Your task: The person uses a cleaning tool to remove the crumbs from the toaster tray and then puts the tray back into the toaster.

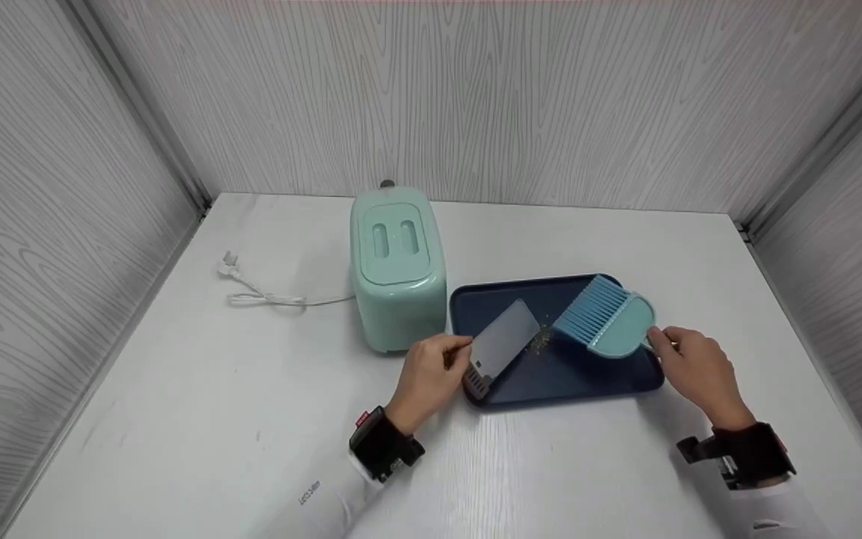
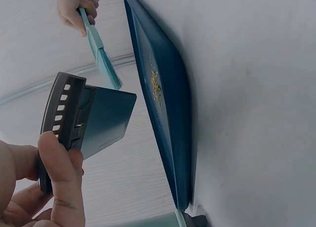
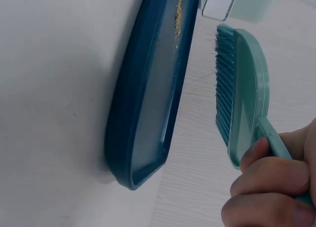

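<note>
Left hand (image 1: 429, 374) pinches the slotted end of a grey plate (image 1: 507, 335), raised over the left part of a dark blue tray (image 1: 588, 380). Right hand (image 1: 697, 368) grips the handle of a turquoise brush (image 1: 620, 329), held above the tray's right part, bristles toward the plate. Yellowish crumbs (image 1: 541, 341) lie on the tray between them. Farther back, left of the tray, stands a mint-green toaster (image 1: 399, 258), its white plug (image 1: 228, 263) beyond.
</note>
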Demonstrator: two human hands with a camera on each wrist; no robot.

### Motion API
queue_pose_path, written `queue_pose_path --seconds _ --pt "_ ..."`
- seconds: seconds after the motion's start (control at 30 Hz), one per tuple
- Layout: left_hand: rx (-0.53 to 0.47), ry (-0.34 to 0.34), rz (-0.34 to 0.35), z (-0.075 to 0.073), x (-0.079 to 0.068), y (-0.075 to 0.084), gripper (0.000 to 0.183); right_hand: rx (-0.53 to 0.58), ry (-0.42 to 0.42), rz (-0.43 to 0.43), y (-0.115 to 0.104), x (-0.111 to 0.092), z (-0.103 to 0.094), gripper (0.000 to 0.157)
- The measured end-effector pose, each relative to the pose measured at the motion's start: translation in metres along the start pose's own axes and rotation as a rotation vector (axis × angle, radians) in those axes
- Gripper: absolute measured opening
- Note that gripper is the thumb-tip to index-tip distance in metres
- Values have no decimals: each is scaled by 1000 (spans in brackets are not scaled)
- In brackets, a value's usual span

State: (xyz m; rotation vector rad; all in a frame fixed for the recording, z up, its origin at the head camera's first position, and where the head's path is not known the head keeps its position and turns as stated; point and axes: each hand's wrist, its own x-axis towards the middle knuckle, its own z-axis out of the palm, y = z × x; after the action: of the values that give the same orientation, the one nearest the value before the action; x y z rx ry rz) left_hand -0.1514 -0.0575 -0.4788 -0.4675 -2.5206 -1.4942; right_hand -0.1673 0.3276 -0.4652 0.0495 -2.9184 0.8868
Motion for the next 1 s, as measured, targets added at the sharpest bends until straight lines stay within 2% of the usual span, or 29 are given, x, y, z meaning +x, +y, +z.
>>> queue_pose_path --seconds 0.2,0.6,1.0 --pt "-29 18 -34 -6 -3 -3 21 19 -12 34 7 -4 -1 54" --pt "-93 28 -43 -12 -11 -9 20 29 40 53 22 -5 -11 57" --pt "-93 53 -53 -18 -20 -14 20 11 79 122 50 -3 -29 61"
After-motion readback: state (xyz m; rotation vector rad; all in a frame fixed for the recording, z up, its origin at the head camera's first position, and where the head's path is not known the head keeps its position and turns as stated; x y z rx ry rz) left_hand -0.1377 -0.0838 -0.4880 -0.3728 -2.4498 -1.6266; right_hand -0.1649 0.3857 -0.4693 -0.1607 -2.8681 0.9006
